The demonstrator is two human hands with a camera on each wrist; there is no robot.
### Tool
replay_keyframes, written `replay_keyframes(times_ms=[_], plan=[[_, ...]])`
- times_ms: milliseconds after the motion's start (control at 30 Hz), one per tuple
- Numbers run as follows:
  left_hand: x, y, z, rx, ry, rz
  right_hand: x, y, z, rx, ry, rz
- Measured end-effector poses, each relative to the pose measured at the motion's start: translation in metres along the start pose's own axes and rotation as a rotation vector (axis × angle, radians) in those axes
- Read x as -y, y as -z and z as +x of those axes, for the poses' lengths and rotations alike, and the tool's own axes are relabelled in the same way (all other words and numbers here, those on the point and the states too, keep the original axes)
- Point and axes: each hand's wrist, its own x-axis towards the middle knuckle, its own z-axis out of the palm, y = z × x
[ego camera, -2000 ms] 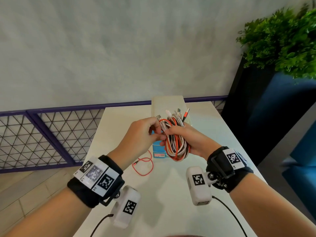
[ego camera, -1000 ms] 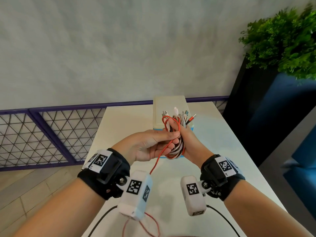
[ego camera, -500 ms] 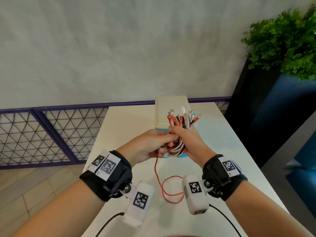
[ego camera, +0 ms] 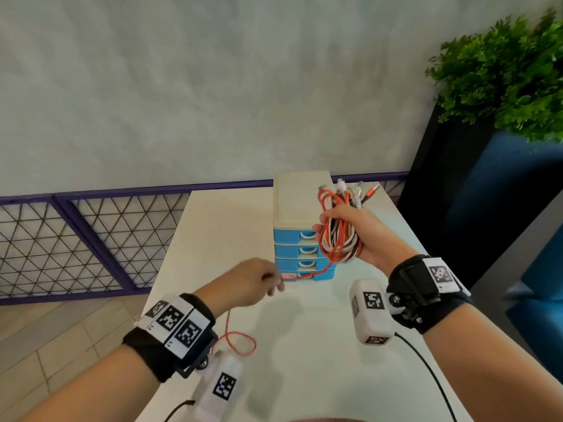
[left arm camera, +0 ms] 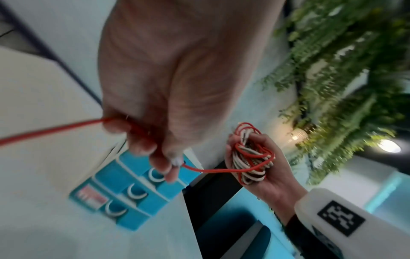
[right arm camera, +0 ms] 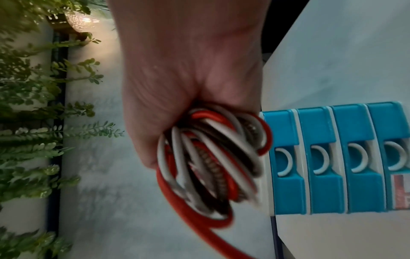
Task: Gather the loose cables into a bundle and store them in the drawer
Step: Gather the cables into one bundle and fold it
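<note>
My right hand (ego camera: 362, 236) grips a coiled bundle of red, white and black cables (ego camera: 341, 239), plug ends sticking up, just right of the small drawer unit (ego camera: 300, 208). The bundle (right arm camera: 213, 164) fills my fist in the right wrist view. A loose red cable (ego camera: 304, 274) runs from the bundle leftward to my left hand (ego camera: 262, 280), which pinches it low in front of the bottom drawer; the cable's tail (ego camera: 240, 342) loops on the table. In the left wrist view my fingers (left arm camera: 155, 154) curl round the red cable (left arm camera: 213, 170). All blue drawers (right arm camera: 321, 161) are closed.
The white table (ego camera: 304, 345) reaches a purple lattice railing (ego camera: 76, 239) on the left. A dark planter with a green plant (ego camera: 499, 80) stands at the right, with blue seating beside it. Thin black wires trail from the wrist cameras.
My left hand has come away from the bundle, down and to the left, drawing the red cable out taut. My right hand has lifted the bundle to the right of the drawer unit.
</note>
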Motion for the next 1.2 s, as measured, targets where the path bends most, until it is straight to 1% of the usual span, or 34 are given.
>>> replay_keyframes(times_ms=[67, 100, 133, 267, 333, 433, 500, 600, 633, 700, 733, 767, 833, 867, 900, 1033, 1100, 1200], plan=[[-0.003, 0.012, 0.005, -0.223, -0.037, 0.024, 0.0, -0.006, -0.005, 0.065, -0.045, -0.218], [-0.005, 0.017, 0.006, -0.294, -0.063, 0.02, -0.001, -0.008, -0.006, 0.09, -0.053, -0.297], [-0.008, 0.021, 0.008, -0.336, -0.089, 0.0, -0.004, -0.01, -0.007, 0.104, -0.054, -0.34], [-0.025, 0.03, 0.007, -0.423, -0.183, -0.066, -0.009, -0.02, -0.008, 0.183, -0.049, -0.399], [-0.029, 0.03, 0.007, -0.489, -0.215, -0.07, -0.01, -0.023, -0.01, 0.236, -0.071, -0.336], [-0.029, 0.027, 0.006, -0.581, -0.217, -0.156, -0.01, -0.021, -0.014, 0.299, -0.12, -0.209], [-0.027, 0.027, 0.006, -0.584, -0.2, -0.178, -0.011, -0.02, -0.016, 0.334, -0.136, -0.194], [-0.025, 0.029, 0.007, -0.548, -0.185, -0.095, -0.015, -0.02, -0.016, 0.32, -0.111, -0.265], [-0.025, 0.029, 0.008, -0.511, -0.168, -0.038, -0.015, -0.02, -0.015, 0.296, -0.096, -0.278], [-0.023, 0.032, 0.01, -0.369, -0.07, 0.022, -0.017, -0.02, -0.012, 0.221, -0.063, -0.293], [-0.02, 0.033, 0.011, -0.285, 0.0, -0.049, -0.017, -0.018, -0.01, 0.18, -0.048, -0.297], [-0.018, 0.035, 0.011, -0.212, 0.078, -0.21, -0.017, -0.016, -0.008, 0.142, -0.033, -0.303], [-0.014, 0.038, 0.008, -0.107, 0.211, -0.63, -0.017, -0.01, -0.004, 0.071, 0.003, -0.328], [-0.012, 0.04, 0.006, -0.074, 0.246, -0.806, -0.018, -0.008, -0.003, 0.04, 0.022, -0.334], [-0.011, 0.041, 0.004, -0.052, 0.262, -0.922, -0.018, -0.006, -0.002, 0.017, 0.034, -0.329], [-0.018, 0.036, 0.002, 0.028, 0.24, -1.149, -0.025, -0.008, 0.001, -0.002, 0.031, -0.31], [-0.027, 0.031, 0.002, 0.078, 0.22, -1.23, -0.029, -0.012, 0.001, 0.022, 0.036, -0.3], [-0.038, 0.025, 0.003, 0.151, 0.2, -1.283, -0.034, -0.021, 0.001, 0.078, 0.039, -0.234]])
